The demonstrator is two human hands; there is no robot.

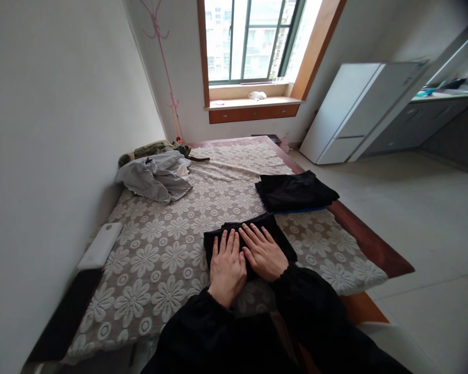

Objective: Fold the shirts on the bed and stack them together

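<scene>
A folded black garment [281,237] lies on the flower-patterned bed cover [156,259] near the front edge. My left hand [226,265] rests flat on its left half, fingers stretched out and close together. My right hand [262,250] lies flat beside it on the same garment, fingers spread. Both hands press down and grip nothing. Farther back on the right sits a second folded pile of black cloth [294,191].
A heap of grey and green clothes [156,174] lies at the bed's far left by the wall. A white fridge [359,111] stands at the right, with a counter [444,93] beyond. The window sill [253,101] is behind the bed. Tiled floor [421,218] runs along the right.
</scene>
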